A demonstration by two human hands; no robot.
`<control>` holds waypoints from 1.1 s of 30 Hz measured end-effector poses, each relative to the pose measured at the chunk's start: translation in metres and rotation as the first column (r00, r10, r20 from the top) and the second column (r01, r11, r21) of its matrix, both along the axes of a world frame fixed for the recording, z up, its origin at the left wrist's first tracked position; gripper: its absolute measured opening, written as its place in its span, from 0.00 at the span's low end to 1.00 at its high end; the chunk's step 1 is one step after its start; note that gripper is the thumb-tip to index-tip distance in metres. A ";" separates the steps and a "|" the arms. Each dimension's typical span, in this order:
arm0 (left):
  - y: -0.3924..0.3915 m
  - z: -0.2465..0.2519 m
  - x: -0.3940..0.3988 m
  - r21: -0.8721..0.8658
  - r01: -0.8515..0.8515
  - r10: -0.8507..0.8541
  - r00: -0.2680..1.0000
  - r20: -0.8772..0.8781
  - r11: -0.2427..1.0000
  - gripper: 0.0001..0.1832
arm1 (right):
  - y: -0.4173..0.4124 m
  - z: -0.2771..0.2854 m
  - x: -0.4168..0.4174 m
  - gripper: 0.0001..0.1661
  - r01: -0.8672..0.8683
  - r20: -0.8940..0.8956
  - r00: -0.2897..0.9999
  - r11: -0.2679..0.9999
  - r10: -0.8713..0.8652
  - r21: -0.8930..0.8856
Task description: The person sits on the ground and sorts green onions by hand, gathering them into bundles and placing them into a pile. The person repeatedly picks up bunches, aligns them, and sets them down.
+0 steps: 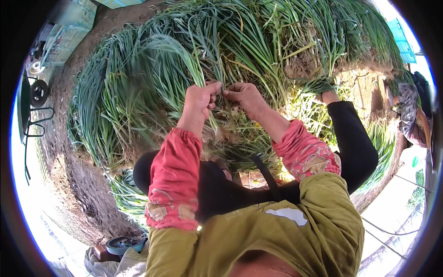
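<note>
My left hand [200, 98] is closed around a few long green allium stalks [198, 71], perhaps green onions or young garlic. Their leaves arch up and to the left; the pale lower stems and stringy roots [218, 133] hang below the fist. Just to its right, my right hand [247, 98] pinches a thin leaf strand between thumb and forefinger. The two sets of fingertips are close together. Behind and beneath both hands lies a large heap of the same plants [138, 90], roots towards me.
Loose trimmings [304, 117] lie at my right foot. A wheelbarrow-like cart [26, 107] stands at far left, near a plastic-wrapped stack [69, 34]. A turquoise crate [401, 39] and another person's sleeve [408, 100] are at far right. A wheel [124, 244] lies at lower left.
</note>
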State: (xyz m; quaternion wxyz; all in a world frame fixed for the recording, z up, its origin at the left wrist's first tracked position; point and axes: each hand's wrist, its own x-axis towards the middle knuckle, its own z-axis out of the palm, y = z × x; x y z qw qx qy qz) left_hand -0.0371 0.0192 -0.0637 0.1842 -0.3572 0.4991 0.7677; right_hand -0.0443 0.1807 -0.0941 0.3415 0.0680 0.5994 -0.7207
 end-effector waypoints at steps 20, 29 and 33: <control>0.014 0.009 0.012 0.050 -0.183 0.186 0.980 -0.064 0.982 0.04 | 0.061 0.028 0.075 0.17 -0.418 -0.159 0.759 0.659 0.631 0.625; 0.004 0.032 0.001 0.068 -0.197 0.207 0.959 -0.195 0.978 0.13 | 0.124 -0.097 -0.001 0.13 -0.049 -0.092 0.777 0.206 0.623 0.977; 0.007 0.011 -0.004 0.208 -0.072 0.105 0.983 -0.153 0.976 0.12 | 0.116 -0.116 -0.015 0.16 -0.048 -0.111 0.817 0.259 0.565 0.965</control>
